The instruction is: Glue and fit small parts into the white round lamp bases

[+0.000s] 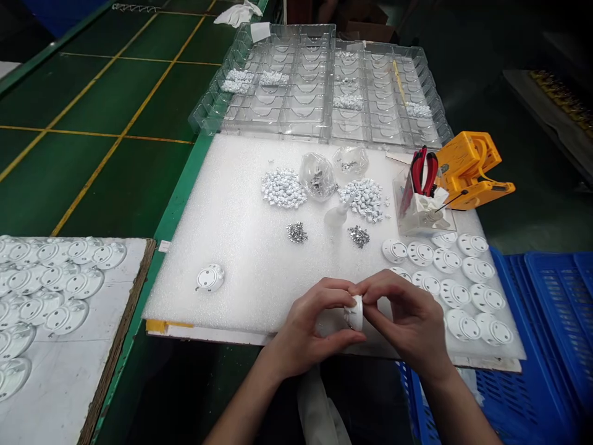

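Foam (241, 222) lies before the person. Above its front edge, in the head view, the left hand (308, 321) and right hand (412, 315) pinch one white disc (354, 314) between their fingertips, turned on its side. Beyond stands a bottle (335, 216) among white piles (283, 188) and smaller metal piles (296, 232). Rows of discs (454, 293) lie at right, near the box (424, 222) holding pliers (423, 172); a lone disc (210, 278) sits left.
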A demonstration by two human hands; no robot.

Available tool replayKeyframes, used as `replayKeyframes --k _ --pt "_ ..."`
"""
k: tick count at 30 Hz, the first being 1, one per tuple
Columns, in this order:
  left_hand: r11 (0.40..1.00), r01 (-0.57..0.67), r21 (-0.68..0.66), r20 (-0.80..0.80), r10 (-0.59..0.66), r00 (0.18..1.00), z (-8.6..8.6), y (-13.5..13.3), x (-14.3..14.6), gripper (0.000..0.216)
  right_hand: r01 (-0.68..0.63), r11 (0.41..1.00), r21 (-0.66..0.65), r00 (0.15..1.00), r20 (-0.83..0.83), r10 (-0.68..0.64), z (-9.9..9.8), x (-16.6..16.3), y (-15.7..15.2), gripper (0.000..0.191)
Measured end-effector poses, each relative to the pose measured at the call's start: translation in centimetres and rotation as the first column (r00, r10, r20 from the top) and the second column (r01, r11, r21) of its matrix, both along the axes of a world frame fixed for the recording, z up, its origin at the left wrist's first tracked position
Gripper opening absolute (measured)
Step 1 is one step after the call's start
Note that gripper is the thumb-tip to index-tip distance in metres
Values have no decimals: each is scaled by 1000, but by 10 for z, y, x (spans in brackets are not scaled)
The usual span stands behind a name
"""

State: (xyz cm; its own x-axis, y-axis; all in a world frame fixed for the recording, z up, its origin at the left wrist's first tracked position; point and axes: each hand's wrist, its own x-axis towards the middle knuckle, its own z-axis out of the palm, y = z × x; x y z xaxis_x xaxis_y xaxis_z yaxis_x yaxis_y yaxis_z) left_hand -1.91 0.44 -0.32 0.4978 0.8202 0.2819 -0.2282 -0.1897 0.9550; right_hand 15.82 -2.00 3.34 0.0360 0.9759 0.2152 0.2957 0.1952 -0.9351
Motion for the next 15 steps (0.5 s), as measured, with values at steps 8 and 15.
replayKeyframes --k 8,15 --pt "997 -39 -60 155 48 987 -1 -4 4 32 -26 998 -65 999 -41 23 20 5 19 7" --pt "978 26 -206 315 41 948 -3 -5 6 36 142 977 -161 825 564 -27 33 5 111 11"
